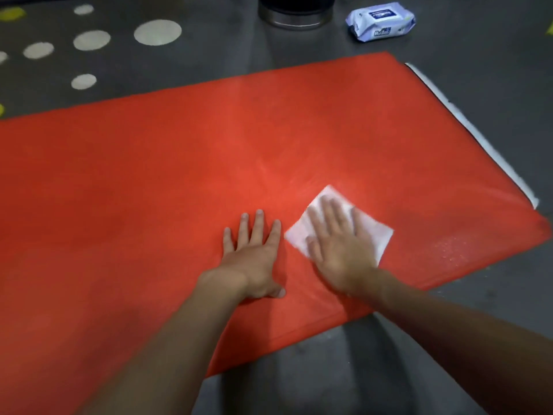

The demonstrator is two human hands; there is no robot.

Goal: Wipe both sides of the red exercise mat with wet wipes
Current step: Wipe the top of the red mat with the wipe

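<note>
The red exercise mat (149,190) lies flat on the dark floor and fills most of the head view. My right hand (338,247) presses flat on a white wet wipe (380,238) spread on the mat near its right end; the hand looks blurred. My left hand (254,253) rests flat on the bare mat just left of the wipe, fingers straight and spread. A pale damp streak shows on the mat beyond the wipe. The pack of wet wipes (380,22) lies on the floor past the mat's far right corner.
A round dark container with a metal base (294,13) stands on the floor beyond the mat. A white strip (478,136) runs along the mat's right end. White and yellow dots (157,32) mark the floor at far left.
</note>
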